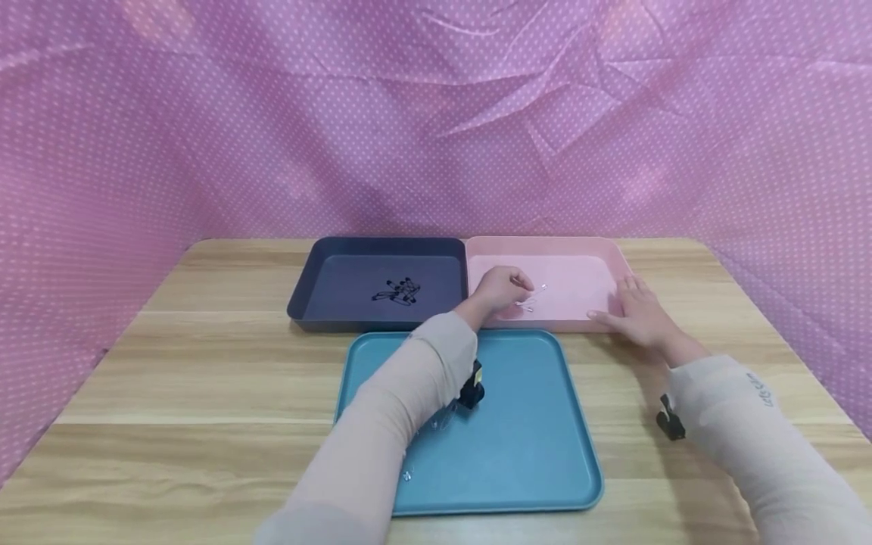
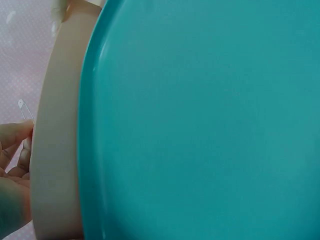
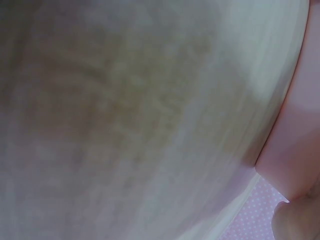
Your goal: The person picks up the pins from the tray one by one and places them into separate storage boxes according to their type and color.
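From my head I look forward and down, farthest off, the pink tray just toward three o'clock of centre. My left-wrist camera sits close over the blue-green tray, my right-wrist one close over the table; both share the pink tray's wall with the head view, at nine and three o'clock.

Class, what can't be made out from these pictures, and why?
Head: part of the blue tray, behind the left sleeve.
Head: the number of black pieces, small and tangled.
Left wrist: one end of the safety pin, hidden by the left hand.
Right wrist: fine grain of the tabletop, blurred; most of the right hand, past the frame's edge.
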The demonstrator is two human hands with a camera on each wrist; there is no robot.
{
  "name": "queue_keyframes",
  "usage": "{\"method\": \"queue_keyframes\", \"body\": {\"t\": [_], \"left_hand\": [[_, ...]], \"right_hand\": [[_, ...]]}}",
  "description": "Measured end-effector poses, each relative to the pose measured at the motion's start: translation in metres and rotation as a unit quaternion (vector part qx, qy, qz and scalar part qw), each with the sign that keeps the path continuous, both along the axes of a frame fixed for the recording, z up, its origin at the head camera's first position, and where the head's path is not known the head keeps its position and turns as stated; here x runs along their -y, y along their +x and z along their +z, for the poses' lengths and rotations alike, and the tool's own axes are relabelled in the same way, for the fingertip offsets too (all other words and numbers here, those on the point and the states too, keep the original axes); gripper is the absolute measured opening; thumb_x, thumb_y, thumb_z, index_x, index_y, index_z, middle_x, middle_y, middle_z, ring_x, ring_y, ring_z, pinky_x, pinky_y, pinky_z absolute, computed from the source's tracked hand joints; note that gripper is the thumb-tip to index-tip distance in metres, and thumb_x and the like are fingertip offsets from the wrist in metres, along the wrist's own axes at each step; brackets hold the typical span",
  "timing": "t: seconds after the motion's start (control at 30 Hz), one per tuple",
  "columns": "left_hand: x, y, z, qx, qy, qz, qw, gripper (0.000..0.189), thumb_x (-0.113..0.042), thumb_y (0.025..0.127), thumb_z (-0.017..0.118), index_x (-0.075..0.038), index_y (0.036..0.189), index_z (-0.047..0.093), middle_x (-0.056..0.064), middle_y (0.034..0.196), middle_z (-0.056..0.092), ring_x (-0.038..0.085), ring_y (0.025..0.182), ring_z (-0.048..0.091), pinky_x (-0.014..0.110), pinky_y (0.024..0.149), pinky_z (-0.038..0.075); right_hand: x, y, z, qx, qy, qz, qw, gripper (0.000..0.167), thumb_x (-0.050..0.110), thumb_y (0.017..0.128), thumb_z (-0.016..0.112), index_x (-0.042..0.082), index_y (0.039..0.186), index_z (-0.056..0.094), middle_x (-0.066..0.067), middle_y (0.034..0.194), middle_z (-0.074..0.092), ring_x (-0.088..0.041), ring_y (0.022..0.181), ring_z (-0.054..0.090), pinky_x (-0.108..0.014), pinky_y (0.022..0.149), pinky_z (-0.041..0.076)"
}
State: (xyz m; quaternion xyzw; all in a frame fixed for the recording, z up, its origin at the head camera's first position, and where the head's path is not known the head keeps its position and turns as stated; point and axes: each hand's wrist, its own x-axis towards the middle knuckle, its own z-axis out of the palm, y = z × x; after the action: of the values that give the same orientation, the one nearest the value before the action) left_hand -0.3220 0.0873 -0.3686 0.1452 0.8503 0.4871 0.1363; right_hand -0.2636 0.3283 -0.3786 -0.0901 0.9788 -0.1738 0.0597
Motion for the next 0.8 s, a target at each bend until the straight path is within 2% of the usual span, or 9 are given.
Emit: {"method": "queue_keyframes", "body": {"t": [0.07, 0.2, 0.27, 0.47, 0.67, 0.8], "left_hand": [[-0.006, -0.001, -0.004, 0.009, -0.004, 0.013, 0.9999, 0.010, 0.000, 0.075, 0.060, -0.005, 0.082, 0.064, 0.003, 0.079, 0.061, 0.009, 0.064, 0.055, 0.017, 0.052, 0.042], [-0.015, -0.004, -0.010, 0.054, -0.024, 0.047, 0.9972, 0.009, 0.000, 0.076, 0.059, -0.007, 0.080, 0.063, 0.003, 0.071, 0.059, 0.009, 0.052, 0.050, 0.018, 0.042, 0.039], [-0.018, -0.005, -0.012, 0.062, -0.037, 0.054, 0.9959, 0.010, 0.001, 0.075, 0.059, -0.007, 0.078, 0.063, 0.002, 0.068, 0.058, 0.009, 0.049, 0.048, 0.018, 0.039, 0.038], [-0.016, -0.006, -0.015, 0.004, -0.072, 0.040, 0.9966, 0.013, 0.005, 0.072, 0.056, -0.005, 0.075, 0.064, 0.001, 0.071, 0.057, 0.010, 0.059, 0.048, 0.016, 0.044, 0.039], [-0.016, -0.007, -0.014, -0.012, -0.119, 0.029, 0.9924, 0.013, 0.003, 0.071, 0.056, -0.007, 0.073, 0.064, 0.001, 0.073, 0.058, 0.012, 0.067, 0.049, 0.016, 0.052, 0.040], [-0.016, -0.007, -0.012, -0.024, -0.140, 0.031, 0.9895, 0.013, 0.003, 0.071, 0.056, -0.008, 0.072, 0.064, 0.000, 0.069, 0.057, 0.012, 0.068, 0.050, 0.017, 0.056, 0.039]], "right_hand": [[0.000, 0.000, 0.000, 0.004, 0.000, -0.001, 1.0000, 0.094, 0.052, 0.084, 0.042, -0.018, 0.128, -0.003, -0.035, 0.132, -0.010, -0.044, 0.123, -0.008, -0.051, 0.097, -0.004], [0.000, 0.000, 0.000, 0.007, 0.000, -0.002, 1.0000, 0.094, 0.052, 0.084, 0.041, -0.018, 0.128, -0.003, -0.034, 0.132, -0.010, -0.043, 0.123, -0.009, -0.050, 0.097, -0.004], [0.000, 0.001, 0.000, 0.006, 0.002, -0.001, 1.0000, 0.094, 0.052, 0.084, 0.041, -0.018, 0.128, -0.003, -0.034, 0.132, -0.010, -0.043, 0.123, -0.008, -0.050, 0.097, -0.004], [0.001, 0.001, 0.001, 0.006, 0.001, -0.002, 1.0000, 0.093, 0.052, 0.084, 0.041, -0.017, 0.129, -0.003, -0.034, 0.132, -0.011, -0.043, 0.123, -0.009, -0.051, 0.097, -0.003], [0.001, 0.001, 0.002, 0.005, 0.006, 0.000, 1.0000, 0.093, 0.052, 0.084, 0.041, -0.018, 0.128, -0.003, -0.035, 0.132, -0.010, -0.044, 0.123, -0.009, -0.050, 0.097, -0.004], [0.002, 0.001, 0.002, 0.006, 0.006, -0.002, 1.0000, 0.093, 0.052, 0.084, 0.041, -0.017, 0.129, -0.003, -0.034, 0.132, -0.010, -0.043, 0.123, -0.009, -0.050, 0.097, -0.004]]}}
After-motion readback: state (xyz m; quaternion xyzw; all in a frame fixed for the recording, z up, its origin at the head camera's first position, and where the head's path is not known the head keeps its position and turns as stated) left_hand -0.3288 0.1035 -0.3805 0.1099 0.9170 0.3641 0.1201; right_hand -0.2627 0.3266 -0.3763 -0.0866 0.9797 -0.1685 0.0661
